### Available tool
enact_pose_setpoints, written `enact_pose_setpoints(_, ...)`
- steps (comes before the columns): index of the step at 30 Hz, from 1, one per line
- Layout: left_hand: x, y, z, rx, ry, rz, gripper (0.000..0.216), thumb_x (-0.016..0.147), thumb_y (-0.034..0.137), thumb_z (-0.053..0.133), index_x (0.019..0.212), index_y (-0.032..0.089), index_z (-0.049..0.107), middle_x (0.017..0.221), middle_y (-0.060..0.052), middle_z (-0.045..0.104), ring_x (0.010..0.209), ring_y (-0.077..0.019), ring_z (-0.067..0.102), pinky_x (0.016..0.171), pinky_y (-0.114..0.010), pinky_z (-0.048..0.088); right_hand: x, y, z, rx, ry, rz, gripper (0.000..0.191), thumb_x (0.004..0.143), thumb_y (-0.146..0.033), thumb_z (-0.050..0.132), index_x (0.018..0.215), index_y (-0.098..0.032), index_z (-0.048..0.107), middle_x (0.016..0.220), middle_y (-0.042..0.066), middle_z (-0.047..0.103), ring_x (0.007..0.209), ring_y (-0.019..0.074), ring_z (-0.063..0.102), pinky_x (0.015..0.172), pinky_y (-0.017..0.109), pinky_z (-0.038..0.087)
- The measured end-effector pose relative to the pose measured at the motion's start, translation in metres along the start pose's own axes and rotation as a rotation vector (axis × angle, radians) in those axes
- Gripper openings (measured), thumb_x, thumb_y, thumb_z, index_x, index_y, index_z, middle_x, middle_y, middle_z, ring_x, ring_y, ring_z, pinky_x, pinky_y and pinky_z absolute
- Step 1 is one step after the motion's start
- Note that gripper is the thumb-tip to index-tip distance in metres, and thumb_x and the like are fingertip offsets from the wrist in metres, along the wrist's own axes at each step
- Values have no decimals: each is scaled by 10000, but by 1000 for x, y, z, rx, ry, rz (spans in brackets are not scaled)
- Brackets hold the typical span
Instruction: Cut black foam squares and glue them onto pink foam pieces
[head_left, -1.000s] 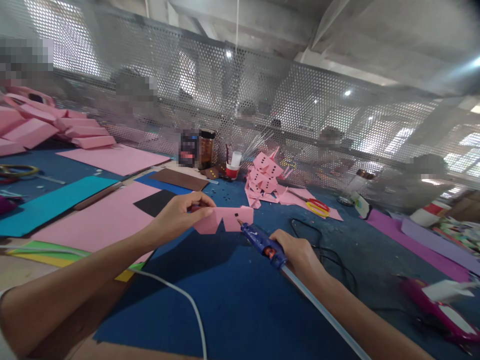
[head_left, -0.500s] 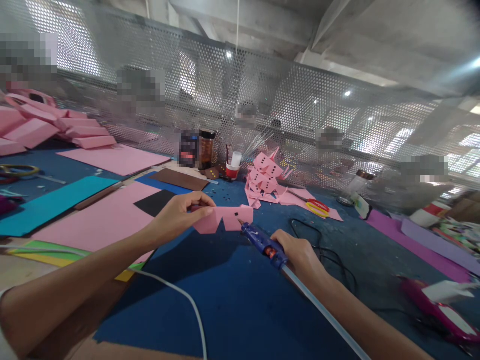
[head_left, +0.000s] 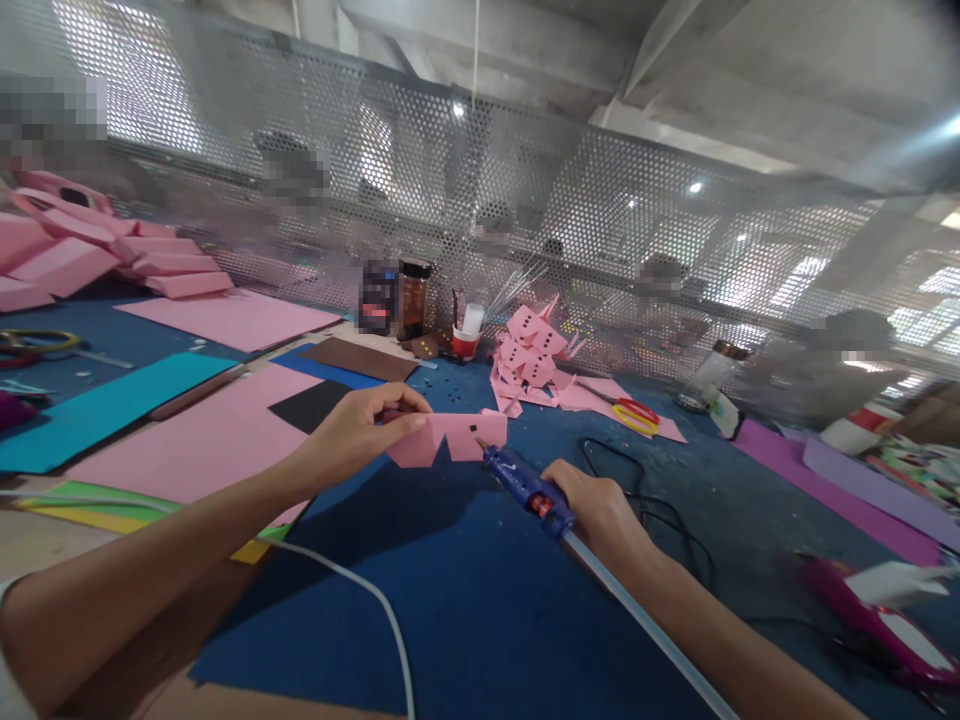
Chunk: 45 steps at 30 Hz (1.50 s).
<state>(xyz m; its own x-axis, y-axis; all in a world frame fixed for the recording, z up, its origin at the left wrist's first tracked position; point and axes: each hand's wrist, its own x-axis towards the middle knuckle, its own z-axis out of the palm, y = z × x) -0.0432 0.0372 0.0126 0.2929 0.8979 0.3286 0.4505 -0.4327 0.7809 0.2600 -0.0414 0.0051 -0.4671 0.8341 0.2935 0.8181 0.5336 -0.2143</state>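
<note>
My left hand (head_left: pixel 379 425) pinches the left end of a folded pink paper piece (head_left: pixel 420 445), held above the blue table covering. A V-shaped notch cuts its lower edge, and one small black square (head_left: pixel 473 428) sits on its right part. My right hand (head_left: pixel 596 500) is closed around a blue glue gun (head_left: pixel 529 490), with a long clear glue stick (head_left: pixel 645 615) running out of its back. The gun's nozzle tip is at the pink paper, just below the black square; whether it touches I cannot tell. The gun's trigger side is hidden by my fingers.
Pink dotted paper pieces (head_left: pixel 529 350) are heaped at the back, beside red-and-yellow scissors (head_left: pixel 636 415). Coloured sheets (head_left: pixel 202 430) lie on the left. A black cable (head_left: pixel 675 520) curls right of my hand; a white cable (head_left: pixel 367 580) crosses in front. A magenta glue gun (head_left: pixel 885 620) rests far right.
</note>
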Motion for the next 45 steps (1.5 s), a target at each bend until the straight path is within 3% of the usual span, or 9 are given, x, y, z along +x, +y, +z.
enact_pose_setpoints(9, 2, -1, 0, -42, 2, -15, 199, 832, 367, 582, 905, 198, 657, 853, -1, 666, 774, -169, 595, 680, -252, 442, 3, 4, 4, 73, 65, 6, 131, 788, -146, 515, 901, -211, 519, 777, -28, 602, 633, 124, 567, 589, 214, 331)
enact_pose_setpoints(14, 2, -2, 0, -87, -2, -27, 212, 821, 384, 594, 891, 193, 655, 833, 1, 663, 741, -161, 596, 635, -238, 433, 5, 1, 6, 199, 162, 121, 90, 836, -282, 585, 870, -212, 540, 700, -37, 584, 605, 121, 547, 577, 214, 358)
enact_pose_setpoints(21, 7, -8, -4, -100, 52, -76, 271, 796, 421, 627, 924, 186, 671, 848, -16, 681, 757, -175, 608, 653, -253, 443, 3, -8, 2, 573, 64, 265, 250, 869, -461, 602, 873, -217, 551, 642, -58, 531, 533, 94, 496, 494, 200, 365)
enact_pose_setpoints(27, 12, -16, -16, -96, 126, -106, 307, 805, 450, 614, 957, 188, 669, 891, -23, 684, 804, -184, 602, 689, -267, 455, 5, 8, 7, 574, 19, 450, 389, 842, -574, 592, 854, -187, 626, 648, -10, 600, 576, 132, 565, 546, 241, 436)
enact_pose_setpoints(34, 19, -20, -34, -19, 231, -138, 313, 804, 427, 610, 966, 167, 676, 862, -12, 678, 784, -163, 573, 667, -255, 435, 20, 32, 8, 655, -139, 393, 382, 818, -525, 638, 972, -176, 619, 787, 9, 629, 602, 122, 571, 608, 270, 464)
enact_pose_setpoints(40, 25, -30, -41, -14, 304, -176, 244, 817, 371, 627, 960, 181, 678, 958, -5, 672, 853, -159, 555, 723, -248, 414, 34, 41, 3, 579, -277, 417, 402, 816, -561, 633, 952, -184, 655, 663, -16, 610, 636, 143, 589, 602, 264, 446)
enact_pose_setpoints(45, 27, -42, -44, -30, 316, -223, 225, 821, 352, 634, 968, 187, 674, 909, 8, 659, 825, -150, 548, 728, -247, 397, 48, 48, 3, 563, -275, 392, 402, 824, -575, 618, 925, -188, 648, 658, -7, 622, 624, 143, 592, 573, 257, 441)
